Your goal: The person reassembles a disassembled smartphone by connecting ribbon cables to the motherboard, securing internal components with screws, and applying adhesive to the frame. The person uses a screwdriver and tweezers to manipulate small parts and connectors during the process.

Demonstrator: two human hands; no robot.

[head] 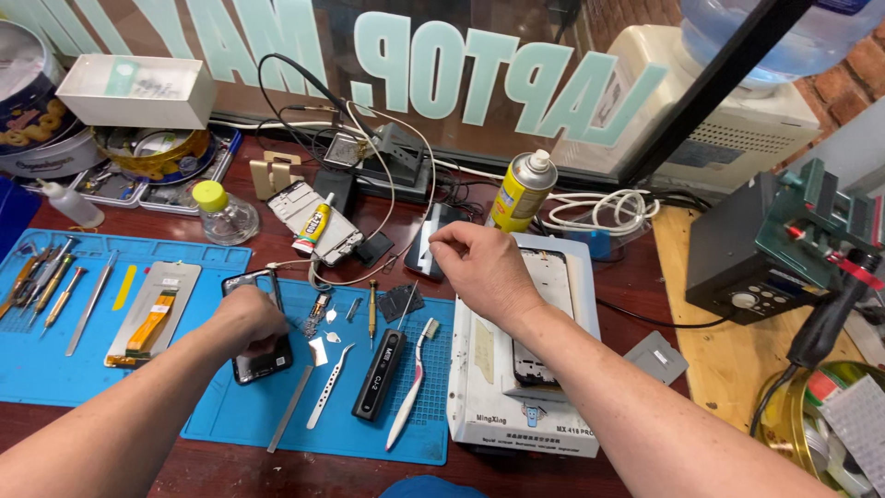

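My left hand (247,318) rests on a dark phone (261,355) that lies on the blue work mat (230,415), its fingers curled over the phone's upper part. My right hand (479,263) hovers above the back edge of a white heating plate (521,406), fingers pinched together; whether something small sits between them is too small to tell. A phone frame (544,304) lies on that plate, partly hidden by my right forearm. A small dark chip cover (401,302) lies on the mat just left of the right hand.
On the mat lie tweezers (329,385), a black bar tool (378,376), a toothbrush (412,383), screwdrivers (41,281). Behind stand a yellow spray can (522,191), glue tube (314,224), small jar (224,214). A hot-air station (765,258) sits at right.
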